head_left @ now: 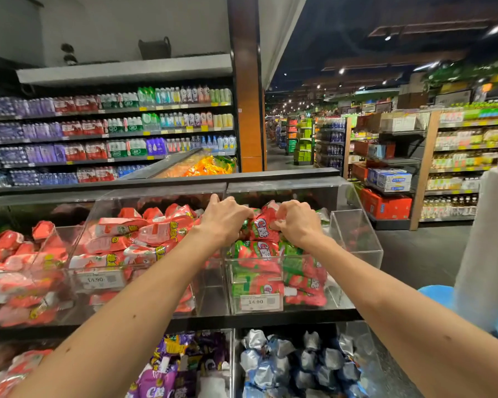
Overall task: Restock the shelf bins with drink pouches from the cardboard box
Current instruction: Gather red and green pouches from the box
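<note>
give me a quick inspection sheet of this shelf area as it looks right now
surface: black shelf carrying clear bins, with more bins on the level below
job's things: red and green pouches piled in the clear bin; cardboard box not in view
clutter: white roll at the right edge, blurred
grippers: left hand and right hand both grip the top of the pile
cables: nothing seen
surroundings: pink pouches in the next bin, price tag on the bin front, bottled water shelves behind, store aisle to the right
</note>
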`<action>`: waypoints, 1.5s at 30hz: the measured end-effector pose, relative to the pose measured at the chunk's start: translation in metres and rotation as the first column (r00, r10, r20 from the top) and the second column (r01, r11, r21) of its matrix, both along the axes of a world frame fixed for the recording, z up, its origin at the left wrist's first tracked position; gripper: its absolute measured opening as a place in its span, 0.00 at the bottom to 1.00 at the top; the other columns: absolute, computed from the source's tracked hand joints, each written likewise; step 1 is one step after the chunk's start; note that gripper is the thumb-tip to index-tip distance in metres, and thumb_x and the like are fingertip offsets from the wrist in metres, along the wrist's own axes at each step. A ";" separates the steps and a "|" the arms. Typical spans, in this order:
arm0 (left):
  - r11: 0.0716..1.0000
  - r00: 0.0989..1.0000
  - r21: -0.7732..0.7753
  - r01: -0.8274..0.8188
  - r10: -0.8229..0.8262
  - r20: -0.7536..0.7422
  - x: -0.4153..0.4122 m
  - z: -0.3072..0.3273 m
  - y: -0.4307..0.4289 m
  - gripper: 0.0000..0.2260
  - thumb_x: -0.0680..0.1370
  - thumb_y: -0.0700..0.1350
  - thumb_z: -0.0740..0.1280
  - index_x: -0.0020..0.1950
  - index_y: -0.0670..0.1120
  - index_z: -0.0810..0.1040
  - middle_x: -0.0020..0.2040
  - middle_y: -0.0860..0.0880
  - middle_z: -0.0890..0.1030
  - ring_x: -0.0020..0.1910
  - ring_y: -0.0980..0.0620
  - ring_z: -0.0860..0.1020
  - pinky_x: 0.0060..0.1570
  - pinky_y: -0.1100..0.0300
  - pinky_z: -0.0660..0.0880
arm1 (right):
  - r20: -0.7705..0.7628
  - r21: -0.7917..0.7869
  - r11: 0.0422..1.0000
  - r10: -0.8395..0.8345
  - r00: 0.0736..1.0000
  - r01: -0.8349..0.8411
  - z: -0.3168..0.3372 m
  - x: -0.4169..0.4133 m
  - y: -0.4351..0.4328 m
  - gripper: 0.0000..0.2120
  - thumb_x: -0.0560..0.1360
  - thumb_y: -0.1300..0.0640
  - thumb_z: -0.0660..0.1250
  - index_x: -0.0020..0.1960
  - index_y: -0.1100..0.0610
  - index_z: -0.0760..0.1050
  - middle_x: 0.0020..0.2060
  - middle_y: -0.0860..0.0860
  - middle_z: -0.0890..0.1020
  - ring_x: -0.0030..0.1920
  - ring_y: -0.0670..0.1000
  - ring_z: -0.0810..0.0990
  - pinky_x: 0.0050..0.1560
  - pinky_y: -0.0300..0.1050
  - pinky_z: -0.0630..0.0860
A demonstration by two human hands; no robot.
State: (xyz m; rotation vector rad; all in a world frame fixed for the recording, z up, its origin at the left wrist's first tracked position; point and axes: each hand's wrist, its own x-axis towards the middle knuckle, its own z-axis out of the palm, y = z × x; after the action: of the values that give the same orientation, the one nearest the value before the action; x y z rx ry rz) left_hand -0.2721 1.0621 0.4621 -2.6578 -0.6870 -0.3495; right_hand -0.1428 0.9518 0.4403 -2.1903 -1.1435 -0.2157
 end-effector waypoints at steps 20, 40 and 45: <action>0.834 0.703 -0.332 0.441 -0.090 0.706 -0.063 -0.026 -0.109 0.11 0.77 0.50 0.69 0.38 0.46 0.76 0.31 0.50 0.76 0.30 0.56 0.71 0.34 0.63 0.67 | 0.014 0.444 0.858 0.284 0.959 -0.260 -0.031 -0.063 -0.127 0.09 0.76 0.55 0.70 0.40 0.58 0.79 0.33 0.48 0.80 0.35 0.46 0.77 0.40 0.48 0.75; 0.302 0.694 -0.836 0.457 -0.710 0.122 0.211 -0.333 -0.601 0.12 0.73 0.52 0.63 0.41 0.45 0.79 0.36 0.48 0.80 0.37 0.48 0.78 0.39 0.52 0.74 | -0.660 -0.145 0.755 -0.556 0.506 0.640 -0.358 0.045 -0.662 0.05 0.75 0.54 0.68 0.41 0.53 0.77 0.36 0.46 0.81 0.41 0.52 0.79 0.42 0.48 0.75; 0.457 0.594 -0.840 0.293 -0.776 -0.215 0.267 -0.402 -0.641 0.06 0.75 0.45 0.64 0.47 0.45 0.80 0.47 0.43 0.83 0.51 0.40 0.81 0.46 0.52 0.74 | -0.728 -0.327 0.685 -0.622 0.288 0.651 -0.407 0.056 -0.704 0.06 0.78 0.52 0.65 0.41 0.47 0.73 0.39 0.46 0.80 0.45 0.52 0.80 0.41 0.44 0.70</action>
State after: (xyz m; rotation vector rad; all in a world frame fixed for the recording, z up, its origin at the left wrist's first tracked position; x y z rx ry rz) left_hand -0.0047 0.4213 0.0600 -3.4151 0.4604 0.7983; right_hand -0.0867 0.2477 0.0332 -2.1760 0.3174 0.4232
